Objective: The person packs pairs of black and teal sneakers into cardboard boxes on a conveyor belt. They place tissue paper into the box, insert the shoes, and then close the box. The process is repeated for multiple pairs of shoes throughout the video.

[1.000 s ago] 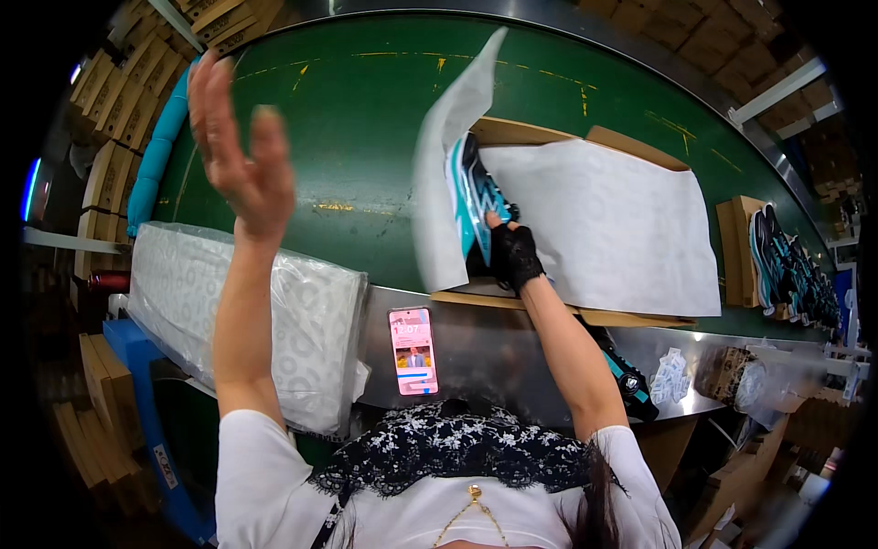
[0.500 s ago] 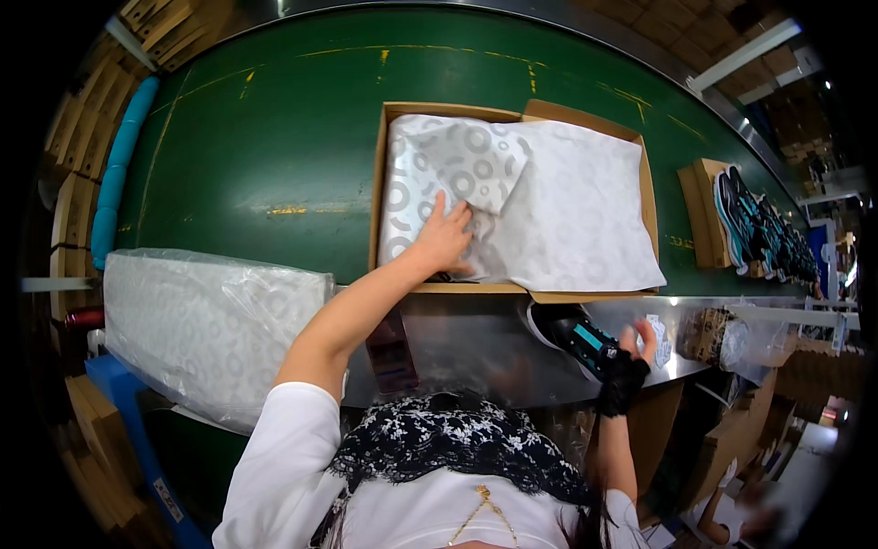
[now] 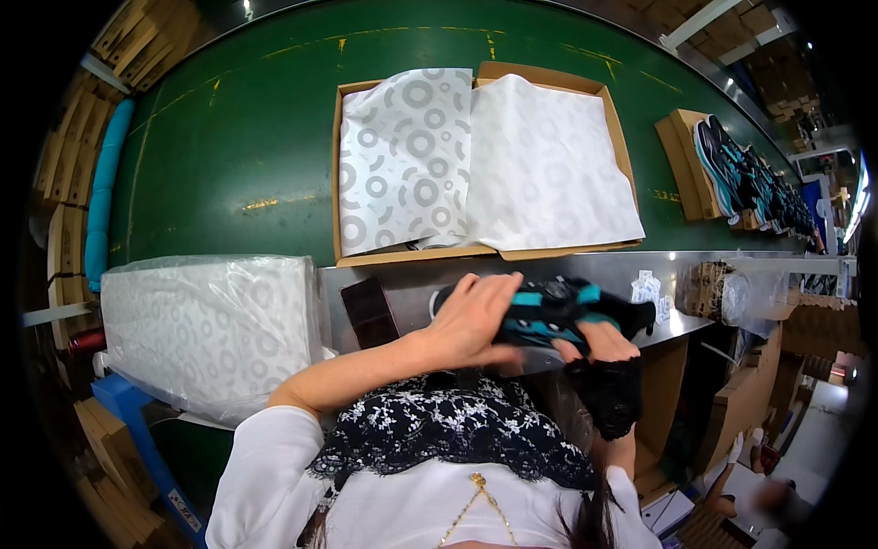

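A black and teal sneaker (image 3: 549, 306) is held sideways over the metal strip in front of me. My left hand (image 3: 476, 320) is closed over its left end, with the thumb low and partly blurred. Around its near side, towards the right end, my right hand (image 3: 599, 357) grips it; this hand wears a black fingerless glove. Just beyond stands an open cardboard shoebox (image 3: 337, 174). Grey-patterned tissue paper (image 3: 416, 156) covers its left half, and a white tissue sheet (image 3: 549, 165) spreads over the right half. Whatever lies beneath the paper is mostly hidden.
A dark phone (image 3: 370, 313) lies left of the sneaker. Further left is a plastic-wrapped stack of patterned paper (image 3: 210, 329). Small white packets (image 3: 647, 288) lie to the right. A row of similar sneakers (image 3: 732, 169) stands on the green belt (image 3: 229, 156) at far right.
My left hand has left the tissue paper in the box and come down onto the sneaker. My right hand now grips the sneaker, which has turned more level. The left paper lies flatter.
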Available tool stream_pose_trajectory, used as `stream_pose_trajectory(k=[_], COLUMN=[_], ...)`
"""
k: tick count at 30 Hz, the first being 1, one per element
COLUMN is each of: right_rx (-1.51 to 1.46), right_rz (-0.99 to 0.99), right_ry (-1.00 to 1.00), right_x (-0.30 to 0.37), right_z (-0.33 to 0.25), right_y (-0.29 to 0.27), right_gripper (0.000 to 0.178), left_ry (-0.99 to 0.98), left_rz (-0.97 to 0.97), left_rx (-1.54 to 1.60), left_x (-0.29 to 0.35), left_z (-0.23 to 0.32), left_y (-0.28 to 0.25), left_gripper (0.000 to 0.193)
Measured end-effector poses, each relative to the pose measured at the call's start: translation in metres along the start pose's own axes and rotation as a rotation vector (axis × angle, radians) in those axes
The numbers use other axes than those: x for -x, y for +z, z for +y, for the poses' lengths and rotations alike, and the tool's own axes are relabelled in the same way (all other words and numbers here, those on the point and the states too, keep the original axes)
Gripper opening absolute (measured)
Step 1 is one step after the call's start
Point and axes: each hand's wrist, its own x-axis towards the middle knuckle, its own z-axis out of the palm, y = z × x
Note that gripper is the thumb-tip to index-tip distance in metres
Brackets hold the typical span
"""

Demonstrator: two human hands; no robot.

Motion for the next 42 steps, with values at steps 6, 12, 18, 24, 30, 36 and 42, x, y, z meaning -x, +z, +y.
stream_pose_trajectory(k=[6, 12, 18, 24, 30, 36, 42], right_rx=[-0.299, -0.355, -0.718, -1.612, -0.689, 0.345, 0.311], right_rz=[0.494, 0.283, -0.174, -0.027, 0.318, 0.058, 0.103], right_ry=[-0.485, -0.281, 0.096, 0.912, 0.181, -0.256, -0.314], right_x=[-0.035, -0.031, -0.021, -0.084, -0.094, -0.087, -0.1], right_z=[-0.049, -0.008, 0.049, 0.081, 0.09, 0.039, 0.037], right_y=[-0.015, 0.04, 0.104, 0.139, 0.145, 0.166, 0.151], right_gripper=[0.021, 0.02, 0.024, 0.028, 0.044, 0.064, 0.064], left_ry=[-0.493, -0.578, -0.851, -1.211, -0.745, -0.935, -1.17], left_rz=[0.561, 0.787, 0.897, 0.446, 0.898, 0.618, 0.382], left_rx=[0.427, 0.649, 0.675, 0.953, 0.607, -0.012, 0.777], left_x=[0.017, 0.016, -0.031, -0.056, 0.004, 0.04, 0.036], left_z=[-0.023, -0.049, -0.121, -0.16, -0.126, -0.148, -0.162], left_y=[-0.045, -0.083, -0.048, -0.009, -0.069, -0.045, -0.084], left_gripper=[0.071, 0.06, 0.064, 0.074, 0.054, 0.059, 0.08])
